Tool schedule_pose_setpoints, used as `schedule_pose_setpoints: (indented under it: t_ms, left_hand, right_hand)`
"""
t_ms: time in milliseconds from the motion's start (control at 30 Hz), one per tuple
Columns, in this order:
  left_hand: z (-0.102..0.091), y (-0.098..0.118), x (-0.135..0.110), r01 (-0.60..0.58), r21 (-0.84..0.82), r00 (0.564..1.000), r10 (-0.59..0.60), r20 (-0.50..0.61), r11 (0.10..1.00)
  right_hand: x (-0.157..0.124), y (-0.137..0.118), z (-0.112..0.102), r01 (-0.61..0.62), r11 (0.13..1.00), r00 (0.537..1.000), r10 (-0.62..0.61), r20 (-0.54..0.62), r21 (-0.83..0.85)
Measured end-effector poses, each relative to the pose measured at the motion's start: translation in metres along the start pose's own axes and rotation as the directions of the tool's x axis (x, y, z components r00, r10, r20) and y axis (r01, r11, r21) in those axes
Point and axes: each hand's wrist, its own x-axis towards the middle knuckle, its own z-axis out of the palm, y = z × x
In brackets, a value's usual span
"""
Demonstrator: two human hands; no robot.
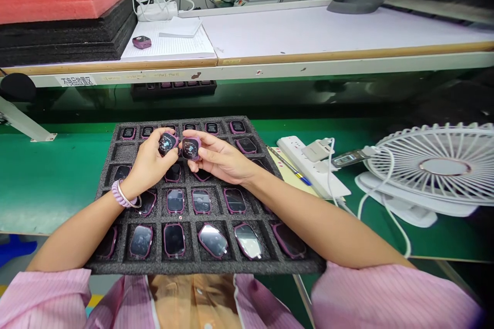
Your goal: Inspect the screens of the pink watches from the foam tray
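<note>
My left hand [148,160] grips a purple-framed smartwatch case [168,143] with a lit display between thumb and fingers. Close beside it, my right hand [218,158] pinches a second smartwatch case [190,148], its screen also lit and facing me. Both are held over a dark foam tray [181,266] with square pockets. Many pockets contain purple watch cases, such as a dark-screened one [174,240] in the front row. Several cases in the back row, like the one at right [237,127], show text on their screens. My hands cover part of the middle rows.
Right of the tray lie a white power strip [295,150], a pen [301,176] and a white fan [443,167] with cables. A raised shelf [293,36] behind bears foam sheets [65,0], papers and another watch case [141,42].
</note>
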Motion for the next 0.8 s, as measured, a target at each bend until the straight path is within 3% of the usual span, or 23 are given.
schedule_pose_setpoints:
  t_ms: [800]
  left_hand:
    - [0.0016, -0.0001, 0.0005, -0.029, -0.006, 1.0, 0.029, 0.0, 1.0]
  right_hand:
    - [-0.0004, 0.0013, -0.0007, -0.004, 1.0, 1.0, 0.004, 0.028, -0.009]
